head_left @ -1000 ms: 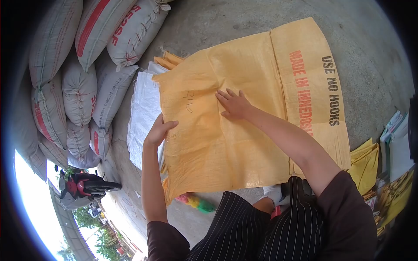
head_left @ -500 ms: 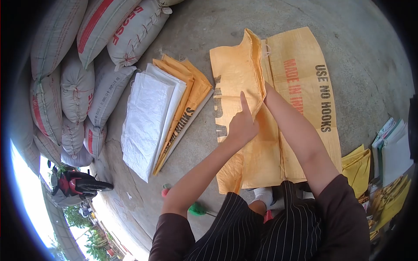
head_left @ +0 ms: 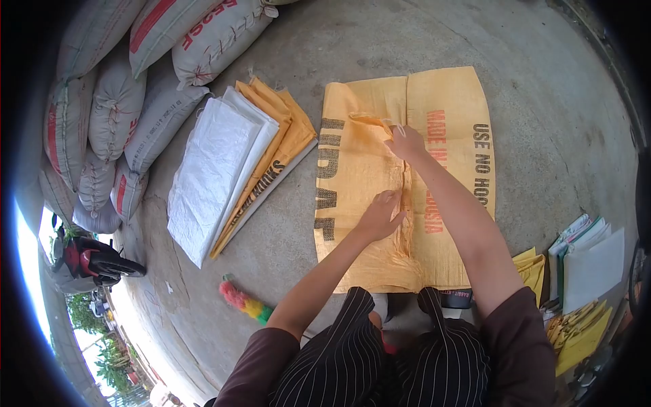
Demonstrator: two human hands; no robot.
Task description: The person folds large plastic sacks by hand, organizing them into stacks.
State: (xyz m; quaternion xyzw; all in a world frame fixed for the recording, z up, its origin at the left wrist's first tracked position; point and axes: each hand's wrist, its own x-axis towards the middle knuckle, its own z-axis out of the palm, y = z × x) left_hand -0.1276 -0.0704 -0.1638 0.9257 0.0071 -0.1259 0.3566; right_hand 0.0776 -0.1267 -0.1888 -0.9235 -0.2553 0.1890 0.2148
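A large orange woven sack lies on the concrete floor in front of me, with printed words such as "USE NO HOOKS". Another orange layer covers its left half, its edge bunched along the middle. My right hand pinches the orange fabric near the upper middle of that edge. Lower down, my left hand rests on the bunched fabric with its fingers apart. To the left lies a fanned stack of folded white sacks and orange sacks.
Filled sacks are piled at the upper left. A parked motorcycle stands at the left. A colourful duster lies near my left forearm. Folded white sacks and yellow sacks sit at the right.
The raised orange fold has come down flatter over the sack. My left hand has lowered from pointing to lying on the fabric. My right hand now shows at the edge, and the view has shifted.
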